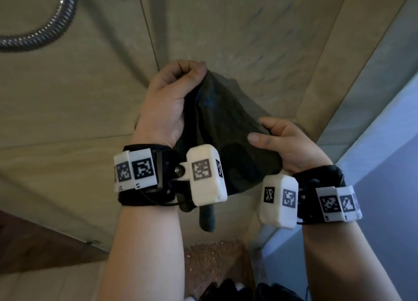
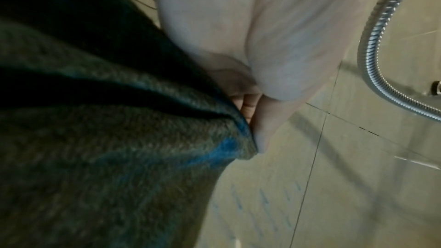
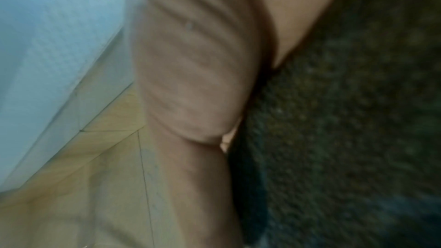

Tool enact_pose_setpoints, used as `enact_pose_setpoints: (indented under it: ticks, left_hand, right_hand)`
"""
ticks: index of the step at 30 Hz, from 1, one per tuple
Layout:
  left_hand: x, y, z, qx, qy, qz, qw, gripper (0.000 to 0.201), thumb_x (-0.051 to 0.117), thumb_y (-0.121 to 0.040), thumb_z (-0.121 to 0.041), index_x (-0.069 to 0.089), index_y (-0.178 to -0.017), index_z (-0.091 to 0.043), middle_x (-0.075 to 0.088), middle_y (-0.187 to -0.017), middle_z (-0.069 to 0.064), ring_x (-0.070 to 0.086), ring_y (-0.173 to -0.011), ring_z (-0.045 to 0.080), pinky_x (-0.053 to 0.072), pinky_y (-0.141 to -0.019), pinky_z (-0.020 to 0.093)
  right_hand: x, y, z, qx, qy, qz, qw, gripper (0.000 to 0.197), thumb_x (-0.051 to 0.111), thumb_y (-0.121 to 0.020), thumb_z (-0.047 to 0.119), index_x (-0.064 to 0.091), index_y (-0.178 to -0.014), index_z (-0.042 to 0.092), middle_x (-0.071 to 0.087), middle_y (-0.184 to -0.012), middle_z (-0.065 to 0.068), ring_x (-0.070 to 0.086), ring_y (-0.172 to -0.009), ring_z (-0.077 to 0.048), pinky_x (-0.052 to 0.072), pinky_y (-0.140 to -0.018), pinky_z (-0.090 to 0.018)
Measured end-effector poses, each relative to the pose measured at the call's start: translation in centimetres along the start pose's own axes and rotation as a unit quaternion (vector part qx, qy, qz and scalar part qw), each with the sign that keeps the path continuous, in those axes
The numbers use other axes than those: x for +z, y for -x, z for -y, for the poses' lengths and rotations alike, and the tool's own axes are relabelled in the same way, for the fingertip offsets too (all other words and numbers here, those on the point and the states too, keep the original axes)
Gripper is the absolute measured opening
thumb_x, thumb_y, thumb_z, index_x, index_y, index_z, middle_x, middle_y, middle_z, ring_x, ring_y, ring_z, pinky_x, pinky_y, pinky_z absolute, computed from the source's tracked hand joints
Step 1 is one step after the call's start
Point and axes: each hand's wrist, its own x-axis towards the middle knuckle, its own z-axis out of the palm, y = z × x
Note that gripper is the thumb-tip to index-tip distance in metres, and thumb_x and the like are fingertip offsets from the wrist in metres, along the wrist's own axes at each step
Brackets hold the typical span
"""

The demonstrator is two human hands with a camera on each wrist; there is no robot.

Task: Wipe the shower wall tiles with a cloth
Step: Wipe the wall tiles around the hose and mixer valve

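Two bare forearms reach up in front of a beige tiled shower wall [image 1: 226, 29], each wrist strapped with a black band carrying white blocks printed with black-and-white square codes; between the hands hangs a dark grey-green cloth [image 1: 217, 119], bunched and drooping, held in the air in front of the wall and, as far as I can tell, not touching it. The left hand [image 1: 167, 101], higher and farther, has its fingers curled tight into a fist around the cloth's upper edge; the left wrist view shows the fabric gathered into folds and vanishing into that fist. The right hand [image 1: 287, 142], lower and to the right, pinches a lower part of the cloth, thumb laid over the top and fingers tucked underneath; the right wrist view is blurred, showing only palm against nubbly fabric. A ribbed metal shower hose [image 1: 45, 29] loops at the far left; a pale blue-white panel [image 1: 389, 131] runs along the right; a speckled brown floor [image 1: 214, 260] shows near the bottom. Faint bluish streaks mark the tiles to the right, though whether they are wet or dirt I cannot tell; judging by this, the cloth is being gathered or folded for a grip, and the wiping itself appears to lie ahead.
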Motion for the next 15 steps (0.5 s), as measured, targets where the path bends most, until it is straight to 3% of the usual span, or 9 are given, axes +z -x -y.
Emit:
enact_pose_setpoints:
  ticks: [6, 9, 12, 15]
  left_hand:
    - [-0.3, -0.3, -1.2, -0.004, 0.014, -0.026, 1.0, 0.021, 0.055, -0.093, -0.003, 0.057, -0.073, -0.009, 0.061, -0.06, -0.004, 0.061, -0.06, 0.008, 0.051, -0.06, 0.023]
    - [-0.6, -0.4, -1.5, -0.024, 0.008, -0.003, 1.0, 0.021, 0.054, -0.095, -0.007, 0.058, -0.074, -0.011, 0.063, -0.063, -0.004, 0.064, -0.064, 0.008, 0.053, -0.062, 0.025]
    - [-1.1, -1.0, -1.0, -0.052, -0.071, 0.026, 0.996, 0.018, 0.058, -0.093, -0.012, 0.062, -0.076, -0.015, 0.064, -0.072, -0.002, 0.064, -0.071, 0.012, 0.052, -0.066, 0.028]
    - [-1.2, -1.7, 0.1, -0.07, -0.168, 0.088, 0.979, 0.019, 0.062, -0.089, -0.007, 0.064, -0.072, -0.016, 0.066, -0.076, 0.003, 0.063, -0.069, 0.012, 0.051, -0.065, 0.026]
  right_hand:
    - [1.0, 0.5, 1.3, -0.027, -0.019, 0.009, 0.999, 0.039, 0.081, -0.07, 0.029, 0.069, -0.094, 0.0, 0.07, -0.09, -0.017, 0.069, -0.079, -0.024, 0.058, -0.069, -0.03]
    - [1.5, 0.8, 2.2, -0.074, -0.067, -0.016, 0.995, 0.029, 0.076, -0.075, 0.027, 0.067, -0.093, 0.007, 0.067, -0.092, -0.015, 0.066, -0.082, -0.024, 0.055, -0.072, -0.032]
    - [2.4, 0.7, 2.5, -0.157, -0.146, -0.052, 0.975, 0.036, 0.079, -0.072, 0.026, 0.065, -0.099, 0.008, 0.063, -0.104, -0.015, 0.062, -0.096, -0.026, 0.051, -0.084, -0.038]
    - [3.7, 0.3, 2.5, -0.247, -0.179, -0.018, 0.952, 0.048, 0.071, -0.079, 0.017, 0.054, -0.124, 0.011, 0.053, -0.127, -0.011, 0.053, -0.115, -0.026, 0.041, -0.101, -0.043]
